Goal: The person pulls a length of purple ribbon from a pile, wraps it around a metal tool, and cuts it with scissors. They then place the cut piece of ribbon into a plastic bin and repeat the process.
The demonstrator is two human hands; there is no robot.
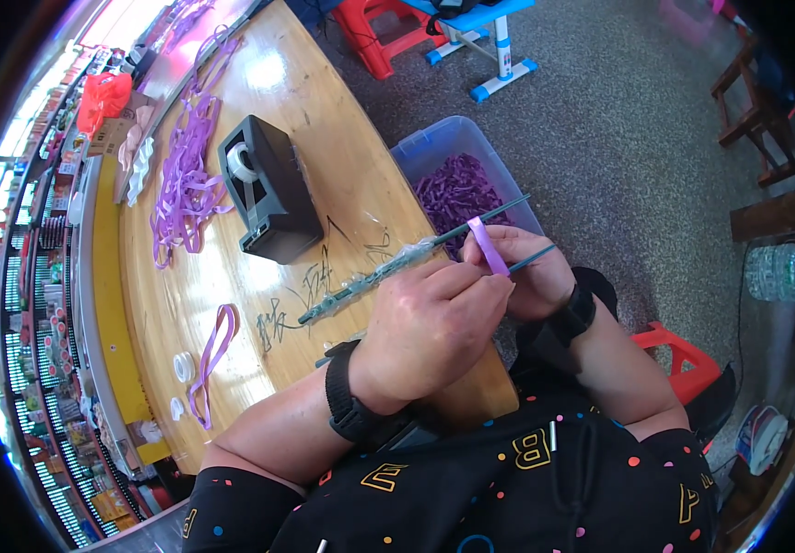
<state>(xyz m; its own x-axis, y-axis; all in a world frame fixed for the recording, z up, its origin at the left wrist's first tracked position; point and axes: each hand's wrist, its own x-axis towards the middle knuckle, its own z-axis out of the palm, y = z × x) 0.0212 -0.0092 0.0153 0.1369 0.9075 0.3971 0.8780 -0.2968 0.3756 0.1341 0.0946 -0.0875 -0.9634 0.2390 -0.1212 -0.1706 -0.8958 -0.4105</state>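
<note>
A short strip of purple ribbon is at the fingertips of both hands, beyond the table's near edge. My left hand is closed, its fingers pinching near the ribbon's lower end. Curled fingers of my right hand close on the ribbon from the other side. One thin dark-green rod crosses in front of my right palm. Another green rod runs past the ribbon's upper end, joining a green, clear-taped length that reaches over the table. The fingers hide where ribbon and rods meet.
On the wooden table are a black tape dispenser, a heap of purple ribbon, a loose ribbon loop and white tape rolls. A clear bin of purple pieces stands beside it. Red stools are nearby.
</note>
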